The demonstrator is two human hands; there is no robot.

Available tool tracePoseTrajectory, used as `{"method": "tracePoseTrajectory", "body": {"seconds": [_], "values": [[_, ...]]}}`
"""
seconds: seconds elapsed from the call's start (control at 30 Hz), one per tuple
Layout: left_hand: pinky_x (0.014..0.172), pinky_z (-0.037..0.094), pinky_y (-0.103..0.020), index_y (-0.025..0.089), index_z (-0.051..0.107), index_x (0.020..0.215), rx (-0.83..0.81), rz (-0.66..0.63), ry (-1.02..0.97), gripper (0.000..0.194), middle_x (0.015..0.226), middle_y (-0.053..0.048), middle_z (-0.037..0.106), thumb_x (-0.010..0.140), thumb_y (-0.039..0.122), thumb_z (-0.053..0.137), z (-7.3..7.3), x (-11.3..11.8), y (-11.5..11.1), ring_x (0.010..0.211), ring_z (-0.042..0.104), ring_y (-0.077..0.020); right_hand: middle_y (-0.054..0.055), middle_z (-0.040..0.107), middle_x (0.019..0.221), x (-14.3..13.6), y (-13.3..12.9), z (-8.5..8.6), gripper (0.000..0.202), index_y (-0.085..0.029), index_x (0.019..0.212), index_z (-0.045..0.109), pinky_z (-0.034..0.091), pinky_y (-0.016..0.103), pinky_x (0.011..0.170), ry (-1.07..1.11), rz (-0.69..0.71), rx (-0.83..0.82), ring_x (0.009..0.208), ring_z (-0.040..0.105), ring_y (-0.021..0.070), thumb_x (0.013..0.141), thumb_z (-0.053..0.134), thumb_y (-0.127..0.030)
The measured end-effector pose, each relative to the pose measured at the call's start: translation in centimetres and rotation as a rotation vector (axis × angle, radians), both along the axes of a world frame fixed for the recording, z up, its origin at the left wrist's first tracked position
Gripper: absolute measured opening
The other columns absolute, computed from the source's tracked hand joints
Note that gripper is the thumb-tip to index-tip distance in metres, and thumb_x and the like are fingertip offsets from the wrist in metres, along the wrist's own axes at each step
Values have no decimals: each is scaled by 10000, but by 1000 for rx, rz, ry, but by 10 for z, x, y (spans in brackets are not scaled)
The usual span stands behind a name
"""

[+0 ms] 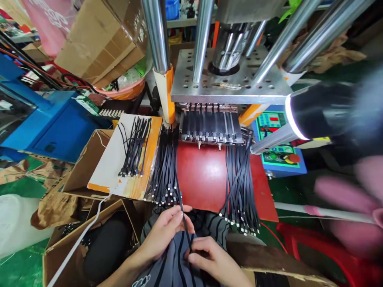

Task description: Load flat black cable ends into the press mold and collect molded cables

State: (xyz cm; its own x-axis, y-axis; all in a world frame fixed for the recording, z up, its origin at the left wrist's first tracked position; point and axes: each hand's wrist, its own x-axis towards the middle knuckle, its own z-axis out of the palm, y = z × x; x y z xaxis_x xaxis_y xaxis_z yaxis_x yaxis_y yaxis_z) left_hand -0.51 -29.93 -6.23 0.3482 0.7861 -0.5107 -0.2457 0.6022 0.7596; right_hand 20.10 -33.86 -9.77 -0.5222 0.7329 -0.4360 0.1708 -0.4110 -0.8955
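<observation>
My left hand pinches a flat black cable between thumb and fingers, low over my lap. Closed on the same cable just below is my right hand. The cable runs up toward a thick bundle of black cables with small metal-tipped ends, lying left on the red board. Another bundle of such cables hangs over the board's front edge at right. Behind the board, several cables lie side by side in a metal fixture under the press.
The press plate and its steel columns stand over the fixture. A blue control box with buttons sits at right, behind a black-and-silver cylinder. At left, a board carries more cables. A pink fan blurs at right.
</observation>
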Motion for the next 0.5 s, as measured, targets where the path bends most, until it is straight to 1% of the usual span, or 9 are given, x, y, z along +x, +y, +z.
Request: {"method": "tracePoseTrajectory", "body": {"seconds": [0.03, 0.1, 0.13, 0.17, 0.2, 0.27, 0.37, 0.43, 0.5], "values": [[777, 564, -311, 147, 670, 1188, 18, -16, -14, 502, 807, -55, 732, 1007, 597, 541, -2, 9, 4, 782, 736, -192, -8, 565, 742, 8, -2, -3, 493, -187, 895, 742, 405, 249, 577, 34, -128, -121, 620, 483, 123, 845, 709, -676], [708, 526, -279, 140, 692, 1017, 122, -113, 62, 502, 651, -6, 644, 1023, 604, 499, -2, 23, 16, 653, 677, -162, -14, 542, 752, 15, -2, -14, 634, -184, 1022, 740, 308, 200, 440, 105, -505, -312, 536, 410, 87, 774, 717, -767], [711, 518, -274, 145, 690, 961, 190, -168, 141, 497, 632, 1, 631, 1031, 593, 486, -1, 27, 22, 640, 662, -156, -30, 507, 723, 15, 0, -19, 659, -181, 1000, 724, 253, 182, 403, 144, -687, -357, 499, 357, 69, 755, 714, -793], [722, 515, -272, 151, 688, 927, 253, -221, 229, 483, 635, -1, 641, 1040, 571, 479, 1, 31, 28, 646, 658, -154, -49, 466, 687, 12, 3, -23, 655, -182, 946, 701, 210, 168, 382, 183, -832, -373, 471, 304, 53, 740, 720, -804], [733, 516, -273, 156, 689, 906, 307, -270, 309, 468, 648, -9, 664, 1048, 545, 472, 3, 33, 33, 662, 666, -159, -68, 430, 653, 8, 5, -26, 637, -188, 896, 669, 183, 158, 371, 221, -929, -373, 453, 259, 42, 733, 732, -800], [755, 537, -280, 158, 703, 901, 371, -355, 406, 444, 708, -37, 730, 1056, 500, 465, 6, 39, 42, 712, 711, -178, -102, 348, 589, 1, 9, -29, 605, -206, 833, 599, 147, 146, 364, 282, -1031, -366, 431, 170, 31, 749, 731, -790], [780, 595, -305, 152, 737, 962, 371, -415, 417, 446, 845, -86, 808, 1049, 497, 468, 3, 48, 50, 798, 781, -216, -135, 219, 546, -5, 8, -27, 589, -224, 774, 519, 120, 141, 372, 339, -1095, -362, 440, 86, 34, 771, 725, -776], [814, 622, -331, 151, 760, 1000, 345, -429, 391, 469, 924, -108, 826, 1031, 535, 493, -2, 54, 53, 863, 801, -240, -141, 170, 545, -6, 2, -26, 570, -226, 750, 506, 126, 149, 382, 357, -1097, -335, 452, 59, 39, 796, 721, -752], [849, 633, -370, 137, 771, 1010, 275, -433, 324, 520, 973, -133, 828, 986, 606, 550, -7, 61, 56, 912, 806, -270, -140, 159, 535, -9, -8, -26, 554, -224, 750, 538, 131, 165, 390, 339, -1047, -291, 450, 51, 45, 833, 676, -754]]}}
